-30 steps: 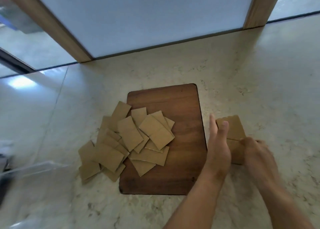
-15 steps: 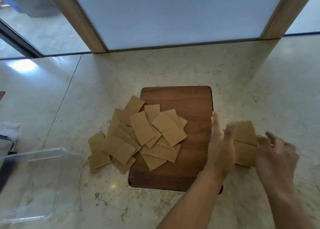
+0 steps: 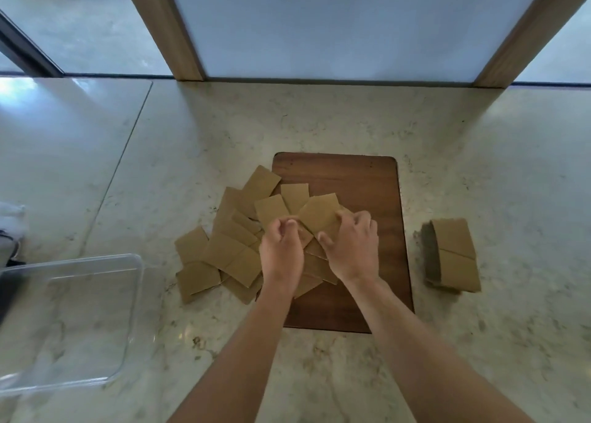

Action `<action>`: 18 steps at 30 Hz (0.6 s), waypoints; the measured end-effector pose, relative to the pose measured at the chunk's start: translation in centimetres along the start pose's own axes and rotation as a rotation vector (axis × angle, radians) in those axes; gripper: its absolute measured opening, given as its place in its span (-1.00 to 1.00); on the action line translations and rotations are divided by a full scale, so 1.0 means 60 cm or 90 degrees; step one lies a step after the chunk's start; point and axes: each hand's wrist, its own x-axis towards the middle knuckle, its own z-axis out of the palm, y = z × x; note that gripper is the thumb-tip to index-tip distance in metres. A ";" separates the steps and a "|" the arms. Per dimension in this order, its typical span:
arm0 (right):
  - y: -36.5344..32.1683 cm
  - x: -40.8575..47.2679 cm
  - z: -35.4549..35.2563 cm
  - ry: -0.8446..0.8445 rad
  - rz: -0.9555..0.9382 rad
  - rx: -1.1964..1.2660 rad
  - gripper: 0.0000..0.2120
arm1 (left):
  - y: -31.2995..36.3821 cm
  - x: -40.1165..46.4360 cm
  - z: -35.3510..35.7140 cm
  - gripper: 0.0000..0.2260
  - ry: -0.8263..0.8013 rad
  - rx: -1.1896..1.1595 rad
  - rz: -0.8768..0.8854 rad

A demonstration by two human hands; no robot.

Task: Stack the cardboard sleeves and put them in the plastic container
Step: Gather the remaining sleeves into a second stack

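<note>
Two bare forearms are extended from the near edge over a pale marble counter (image 3: 319, 122). One clear plastic container (image 3: 126, 323) is seen at the near left, lying on the counter and well apart from the cardboard. Beyond the forearms, the left hand (image 3: 281, 250) is held with its fingers curled, and a flat cardboard sleeve (image 3: 271, 210) appears to be pinched at its near edge. The right hand (image 3: 351, 246) is curled round another sleeve (image 3: 321, 213), which is gripped between thumb and fingers and tilted up from the pile. One loose pile of cardboard sleeves (image 3: 230, 250) is spread under both hands, partly on one dark wooden cutting board (image 3: 367, 192) and partly on the counter to its left; roughly a dozen pieces can be made out, though an exact count cannot be given because of the overlaps. One squared stack of sleeves (image 3: 454, 253) is set on the counter just right of the board. Two slanted wooden posts (image 3: 163, 29) are seen farthest off, with a pale panel between them
</note>
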 end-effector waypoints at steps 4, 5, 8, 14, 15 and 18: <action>-0.007 0.006 0.000 0.025 0.083 0.001 -0.44 | -0.005 0.018 -0.035 -0.79 -0.026 -0.018 -0.034; -0.005 0.008 -0.004 0.024 0.106 0.022 -0.47 | -0.005 0.020 -0.041 -0.79 -0.033 -0.019 -0.037; 0.002 0.015 -0.022 0.032 0.178 0.137 -0.66 | 0.001 0.021 -0.056 -0.79 -0.070 -0.019 -0.043; -0.021 -0.023 -0.051 -0.040 0.290 0.581 -0.90 | 0.035 0.017 -0.048 -0.63 -0.249 -0.042 -0.136; -0.027 -0.035 -0.046 -0.088 0.266 0.592 -0.87 | 0.039 0.014 -0.047 -0.65 -0.281 -0.119 -0.184; -0.023 -0.046 -0.026 -0.086 0.224 0.437 -0.75 | 0.042 0.020 -0.052 -0.75 -0.287 -0.368 -0.289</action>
